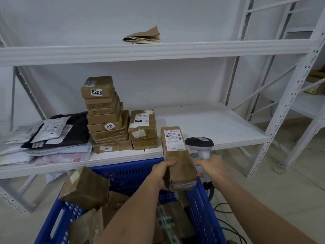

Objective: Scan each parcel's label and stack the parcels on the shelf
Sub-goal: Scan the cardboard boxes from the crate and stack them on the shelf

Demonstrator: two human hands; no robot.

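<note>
My left hand (162,173) grips the stiff, apparently light taped parcel (177,155) at its lower edge, label clear; my right hand (210,167) grips the scanner (199,144).

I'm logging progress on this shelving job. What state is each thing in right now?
Held parcel: gripped by left hand, label facing up, above the crate.
Scanner: held in right hand, beside the parcel's label.
Blue crate: still holds parcels.
Tall stack: standing on middle shelf.
Short stack: beside it.
Mailer bags: piled flat at left.
</note>
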